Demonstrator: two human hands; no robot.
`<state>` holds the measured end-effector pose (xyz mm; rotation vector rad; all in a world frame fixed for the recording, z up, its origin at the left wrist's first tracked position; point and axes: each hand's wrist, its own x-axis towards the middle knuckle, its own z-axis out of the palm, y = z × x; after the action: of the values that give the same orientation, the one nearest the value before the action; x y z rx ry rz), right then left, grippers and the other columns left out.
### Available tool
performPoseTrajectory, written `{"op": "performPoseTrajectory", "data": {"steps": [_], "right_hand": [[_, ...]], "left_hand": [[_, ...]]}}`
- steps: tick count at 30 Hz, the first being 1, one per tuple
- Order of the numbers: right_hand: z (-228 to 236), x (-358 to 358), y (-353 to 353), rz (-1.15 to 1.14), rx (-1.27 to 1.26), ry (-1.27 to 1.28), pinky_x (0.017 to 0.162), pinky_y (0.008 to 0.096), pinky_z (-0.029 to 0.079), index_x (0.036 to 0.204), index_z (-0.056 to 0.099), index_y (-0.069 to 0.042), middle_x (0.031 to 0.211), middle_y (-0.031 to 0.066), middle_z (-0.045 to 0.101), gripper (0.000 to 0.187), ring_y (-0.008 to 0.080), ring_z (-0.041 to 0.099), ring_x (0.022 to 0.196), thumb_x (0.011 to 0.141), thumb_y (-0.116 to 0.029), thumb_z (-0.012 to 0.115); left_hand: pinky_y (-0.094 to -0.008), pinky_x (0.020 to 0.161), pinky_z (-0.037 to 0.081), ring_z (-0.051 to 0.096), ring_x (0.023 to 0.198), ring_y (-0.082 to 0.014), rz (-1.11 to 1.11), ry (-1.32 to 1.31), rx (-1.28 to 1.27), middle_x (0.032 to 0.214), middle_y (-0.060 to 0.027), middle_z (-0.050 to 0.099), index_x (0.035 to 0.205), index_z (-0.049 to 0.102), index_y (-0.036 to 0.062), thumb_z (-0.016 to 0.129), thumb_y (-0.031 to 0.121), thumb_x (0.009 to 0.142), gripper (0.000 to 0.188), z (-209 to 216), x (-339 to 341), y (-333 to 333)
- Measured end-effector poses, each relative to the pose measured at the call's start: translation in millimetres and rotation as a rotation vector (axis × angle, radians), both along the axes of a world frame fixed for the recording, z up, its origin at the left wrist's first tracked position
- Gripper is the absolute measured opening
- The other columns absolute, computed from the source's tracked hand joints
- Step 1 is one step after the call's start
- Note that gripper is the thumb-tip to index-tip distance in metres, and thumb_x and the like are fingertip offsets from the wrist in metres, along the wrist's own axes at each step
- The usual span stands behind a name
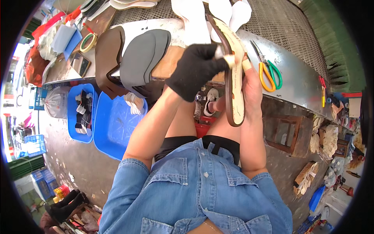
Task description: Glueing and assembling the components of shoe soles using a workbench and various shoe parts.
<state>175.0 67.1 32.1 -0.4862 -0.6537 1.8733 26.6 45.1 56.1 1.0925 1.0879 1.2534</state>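
A sandal insole, cream on the side I see and bound in dark brown along its edge, stands tilted upright in front of me. My right hand, bare with tape around a finger, grips it from the right side. My left hand wears a black fingerless glove with pale wraps on the fingertips. Its fingers are closed at the insole's upper left edge, where the brown binding meets the cream face. Further left on the bench lie dark brown cut pieces and a stack of grey cut pieces.
Scissors with yellow and green handles lie on the metal bench to the right. White sole-shaped pieces lie at the back. A tape roll is at the left. Blue tubs stand below, and a wooden stool sits under the bench.
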Motion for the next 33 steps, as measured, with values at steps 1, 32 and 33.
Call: {"op": "performPoseTrajectory", "data": {"steps": [1, 32, 33], "right_hand": [[1, 1, -1, -0.013, 0.053, -0.051, 0.075, 0.0240, 0.051, 0.123, 0.047, 0.001, 0.105, 0.0093, 0.061, 0.034, 0.0132, 0.062, 0.088, 0.094, -0.018, 0.043], [31, 9, 10, 0.022, 0.444, -0.476, 0.067, 0.0220, 0.050, 0.100, 0.062, 0.003, 0.085, 0.0044, 0.065, 0.019, 0.0080, 0.061, 0.070, 0.083, -0.004, 0.064], [32, 9, 11, 0.013, 0.447, -0.478, 0.067, 0.0220, 0.050, 0.100, 0.062, 0.003, 0.085, 0.0044, 0.065, 0.019, 0.0080, 0.061, 0.070, 0.083, -0.004, 0.064]], "left_hand": [[-0.0206, 0.052, 0.040, 0.050, 0.060, -0.0040, -0.009, 0.049, 0.053, 0.068, 0.0020, 0.059, 0.091, 0.067, -0.0004, 0.067, 0.025, 0.083, 0.026, 2, -2, 3], [-0.0304, 0.083, 0.048, 0.059, 0.098, -0.0157, 0.262, -0.360, 0.190, 0.109, -0.0095, 0.061, 0.118, 0.052, -0.0031, 0.066, 0.020, 0.082, 0.045, -14, 7, -11], [-0.0304, 0.083, 0.048, 0.059, 0.098, -0.0157, 0.253, -0.361, 0.194, 0.109, -0.0095, 0.061, 0.118, 0.052, -0.0031, 0.066, 0.020, 0.082, 0.045, -6, 9, -13]]}}
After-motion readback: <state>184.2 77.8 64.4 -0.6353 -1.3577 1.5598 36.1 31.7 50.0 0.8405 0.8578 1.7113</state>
